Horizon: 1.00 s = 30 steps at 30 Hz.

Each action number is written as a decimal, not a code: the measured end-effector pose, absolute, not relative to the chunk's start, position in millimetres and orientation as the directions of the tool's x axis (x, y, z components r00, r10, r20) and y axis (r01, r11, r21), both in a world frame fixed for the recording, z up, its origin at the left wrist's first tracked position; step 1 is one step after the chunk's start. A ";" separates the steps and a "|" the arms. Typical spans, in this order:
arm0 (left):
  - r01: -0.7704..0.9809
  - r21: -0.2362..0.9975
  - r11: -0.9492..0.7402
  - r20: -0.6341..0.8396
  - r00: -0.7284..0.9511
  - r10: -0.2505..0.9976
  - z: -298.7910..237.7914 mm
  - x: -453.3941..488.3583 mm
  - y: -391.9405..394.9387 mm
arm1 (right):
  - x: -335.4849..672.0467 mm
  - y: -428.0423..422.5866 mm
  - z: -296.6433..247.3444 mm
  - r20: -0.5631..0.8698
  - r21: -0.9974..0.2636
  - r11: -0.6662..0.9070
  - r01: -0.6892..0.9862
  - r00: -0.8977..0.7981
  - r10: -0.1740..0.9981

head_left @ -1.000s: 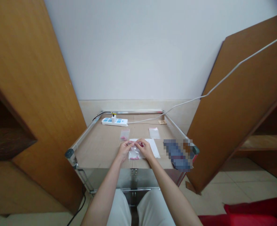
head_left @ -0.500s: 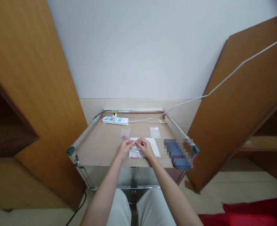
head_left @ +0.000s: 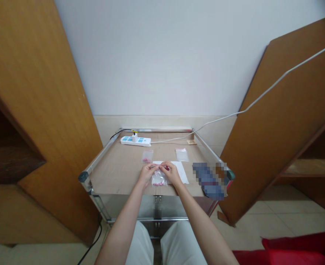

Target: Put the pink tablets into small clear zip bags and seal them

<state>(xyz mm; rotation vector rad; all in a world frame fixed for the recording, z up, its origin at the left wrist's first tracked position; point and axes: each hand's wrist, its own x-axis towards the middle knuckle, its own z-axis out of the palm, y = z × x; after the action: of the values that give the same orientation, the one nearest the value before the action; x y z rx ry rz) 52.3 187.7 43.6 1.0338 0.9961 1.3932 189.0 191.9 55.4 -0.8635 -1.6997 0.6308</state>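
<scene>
Limp, slippery plastic bag [head_left: 158,179] is best held at its 12 o'clock edge — left hand [head_left: 148,174] and right hand [head_left: 172,173] are clamped there, close together. Pink tablets [head_left: 158,183] lie at 6 o'clock.

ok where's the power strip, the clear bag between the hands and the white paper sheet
power strip [head_left: 136,142]: head view, on the white casing just below the blue switches
clear plastic bag [head_left: 158,179]: head view, on the lower middle, just above the pink pieces
white paper sheet [head_left: 182,173]: head view, on the bare part right of the hands

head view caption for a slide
Left hand and right hand pinch a clear plastic bag of small pink items on white paper
</scene>
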 end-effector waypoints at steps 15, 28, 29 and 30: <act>-0.364 0.929 -0.066 0.022 -0.125 0.992 44.5 55.0 189.8 | 188.5 188.3 61.7 0.587 -0.779 0.602 0.177 -0.133 0.799; -0.361 0.926 -0.111 0.075 -0.114 0.991 43.2 53.7 190.0 | 189.0 189.0 60.1 0.573 -0.788 0.591 0.172 -0.146 0.807; -0.366 0.924 -0.113 0.077 -0.112 0.991 42.9 53.6 190.2 | 189.0 189.3 59.8 0.573 -0.788 0.591 0.173 -0.145 0.806; -0.370 0.922 -0.114 0.077 -0.114 0.991 42.6 53.6 190.5 | 188.9 189.6 59.5 0.575 -0.787 0.593 0.173 -0.143 0.805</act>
<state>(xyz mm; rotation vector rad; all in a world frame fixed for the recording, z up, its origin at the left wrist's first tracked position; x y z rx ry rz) 53.6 190.5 42.6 0.9376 0.9372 1.5088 188.9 189.6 59.5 -0.8259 -1.6542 0.6752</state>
